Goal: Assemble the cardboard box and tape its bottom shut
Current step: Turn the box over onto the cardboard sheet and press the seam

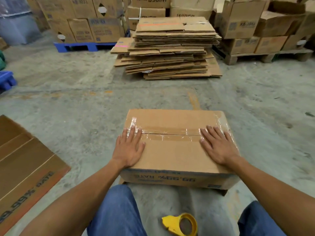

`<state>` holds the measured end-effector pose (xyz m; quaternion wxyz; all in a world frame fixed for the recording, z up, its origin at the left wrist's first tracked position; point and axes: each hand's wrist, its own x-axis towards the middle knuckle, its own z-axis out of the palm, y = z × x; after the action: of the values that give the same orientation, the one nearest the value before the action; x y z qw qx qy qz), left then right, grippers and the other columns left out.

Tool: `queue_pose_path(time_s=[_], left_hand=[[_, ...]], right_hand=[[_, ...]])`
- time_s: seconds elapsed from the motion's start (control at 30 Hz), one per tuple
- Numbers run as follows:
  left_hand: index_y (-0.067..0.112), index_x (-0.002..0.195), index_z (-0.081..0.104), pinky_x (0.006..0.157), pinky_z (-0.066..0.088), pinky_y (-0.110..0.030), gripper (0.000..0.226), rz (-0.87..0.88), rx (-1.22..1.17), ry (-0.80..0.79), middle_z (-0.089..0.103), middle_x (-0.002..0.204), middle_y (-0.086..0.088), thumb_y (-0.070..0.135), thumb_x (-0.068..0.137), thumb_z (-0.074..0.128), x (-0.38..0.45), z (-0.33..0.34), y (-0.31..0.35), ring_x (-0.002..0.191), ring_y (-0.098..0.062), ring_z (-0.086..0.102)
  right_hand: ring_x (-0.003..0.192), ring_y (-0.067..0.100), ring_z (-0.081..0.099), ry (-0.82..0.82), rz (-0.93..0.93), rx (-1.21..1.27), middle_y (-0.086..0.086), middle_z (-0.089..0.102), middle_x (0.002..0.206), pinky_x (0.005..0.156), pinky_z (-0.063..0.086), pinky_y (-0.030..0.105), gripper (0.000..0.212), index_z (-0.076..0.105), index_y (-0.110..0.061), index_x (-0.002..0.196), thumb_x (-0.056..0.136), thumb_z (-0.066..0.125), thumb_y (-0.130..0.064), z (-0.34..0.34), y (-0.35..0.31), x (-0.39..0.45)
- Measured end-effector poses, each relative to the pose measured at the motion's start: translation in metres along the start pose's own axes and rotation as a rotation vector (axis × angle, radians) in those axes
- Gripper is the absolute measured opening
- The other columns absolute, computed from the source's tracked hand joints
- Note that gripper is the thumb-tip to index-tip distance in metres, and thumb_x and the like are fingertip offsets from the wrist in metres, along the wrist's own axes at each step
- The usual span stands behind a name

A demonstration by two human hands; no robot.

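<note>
The cardboard box (175, 150) sits upside down on the concrete floor (76, 103) just beyond the person's knees, its long axis running left to right, the taped seam (167, 134) following that axis. The left hand (129, 147) and right hand (217, 145) lie flat, fingers spread, pressing the seam's two ends. A yellow tape dispenser (181, 224) lies near, between the knees.

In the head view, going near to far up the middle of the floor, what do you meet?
Yellow tape dispenser → taped cardboard box, both hands flat on it → bare concrete floor → stack of flattened cartons → stacked boxes at the back.
</note>
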<state>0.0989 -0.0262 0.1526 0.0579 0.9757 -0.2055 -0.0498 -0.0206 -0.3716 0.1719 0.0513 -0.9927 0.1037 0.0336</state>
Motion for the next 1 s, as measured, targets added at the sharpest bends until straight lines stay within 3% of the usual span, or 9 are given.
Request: queue_pose_path(time_s=[0.17, 0.4, 0.5, 0.6, 0.7, 0.77, 0.9, 1.0], left_hand=[[0.034, 0.156, -0.003, 0.121, 0.003, -0.047, 0.071, -0.038, -0.009, 0.037, -0.008, 0.165, 0.003, 0.065, 0.093, 0.01, -0.012, 0.01, 0.01, 0.151, -0.027, -0.011], [0.036, 0.155, 0.004, 0.119, 0.007, -0.05, 0.067, -0.079, -0.017, 0.035, -0.002, 0.166, 0.005, 0.064, 0.095, 0.015, 0.004, 0.009, -0.022, 0.152, -0.024, -0.004], [0.028, 0.157, 0.001, 0.122, 0.001, -0.045, 0.073, -0.048, -0.045, -0.1, -0.007, 0.165, 0.0, 0.064, 0.096, 0.018, -0.007, 0.019, -0.045, 0.151, -0.025, -0.008], [0.015, 0.154, -0.014, 0.114, -0.015, -0.034, 0.083, 0.071, -0.023, -0.28, -0.031, 0.155, -0.004, 0.06, 0.098, 0.027, -0.027, 0.039, -0.056, 0.144, -0.024, -0.026], [0.02, 0.154, -0.017, 0.12, 0.002, -0.042, 0.094, 0.064, 0.021, -0.268, -0.031, 0.156, 0.0, 0.072, 0.083, 0.018, -0.018, 0.053, -0.063, 0.146, -0.029, -0.023], [0.024, 0.156, -0.008, 0.119, 0.015, -0.048, 0.087, 0.025, -0.002, -0.26, -0.02, 0.163, 0.001, 0.067, 0.089, 0.026, 0.001, 0.052, -0.063, 0.15, -0.031, -0.012], [0.025, 0.157, 0.003, 0.121, 0.014, -0.048, 0.074, -0.002, -0.031, -0.215, -0.009, 0.165, 0.001, 0.057, 0.097, 0.034, 0.037, 0.05, -0.057, 0.151, -0.029, -0.006], [0.028, 0.157, -0.001, 0.121, 0.01, -0.049, 0.085, -0.036, -0.033, -0.243, -0.012, 0.165, 0.003, 0.071, 0.087, 0.021, 0.06, 0.064, -0.057, 0.151, -0.028, -0.01]], right_hand=[[0.152, 0.014, -0.006, 0.018, -0.019, -0.017, -0.01, -0.003, 0.165, 0.122, -0.001, 0.047, 0.063, 0.002, -0.04, 0.155, 0.096, 0.006, -0.063, 0.003, 0.01, 0.002], [0.15, 0.019, -0.016, -0.005, 0.054, 0.019, -0.011, -0.015, 0.163, 0.115, -0.014, 0.056, 0.072, -0.004, -0.038, 0.155, 0.092, 0.008, -0.069, 0.017, -0.042, -0.001], [0.148, 0.023, -0.025, -0.098, 0.0, 0.081, -0.009, -0.026, 0.159, 0.113, -0.018, 0.057, 0.073, -0.012, -0.039, 0.153, 0.092, 0.013, -0.069, 0.055, -0.059, -0.014], [0.146, 0.027, -0.028, -0.143, -0.074, 0.0, -0.006, -0.033, 0.157, 0.116, -0.006, 0.062, 0.072, -0.019, -0.04, 0.151, 0.094, 0.017, -0.065, 0.095, -0.047, -0.031], [0.147, 0.025, -0.027, -0.119, -0.09, -0.022, -0.005, -0.026, 0.161, 0.116, -0.009, 0.059, 0.069, -0.016, -0.042, 0.152, 0.096, 0.02, -0.062, 0.099, -0.036, -0.018], [0.148, 0.023, -0.024, -0.118, -0.082, -0.02, -0.008, -0.023, 0.162, 0.116, -0.009, 0.057, 0.067, -0.013, -0.043, 0.152, 0.097, 0.02, -0.061, 0.095, -0.033, -0.001], [0.149, 0.021, -0.022, -0.15, -0.054, 0.001, -0.01, -0.023, 0.162, 0.117, -0.008, 0.059, 0.065, -0.011, -0.045, 0.152, 0.096, 0.017, -0.063, 0.093, -0.027, 0.034], [0.149, 0.02, -0.021, -0.187, -0.046, 0.003, -0.01, -0.021, 0.162, 0.117, -0.007, 0.059, 0.066, -0.011, -0.046, 0.152, 0.095, 0.016, -0.065, 0.095, -0.021, 0.056]])
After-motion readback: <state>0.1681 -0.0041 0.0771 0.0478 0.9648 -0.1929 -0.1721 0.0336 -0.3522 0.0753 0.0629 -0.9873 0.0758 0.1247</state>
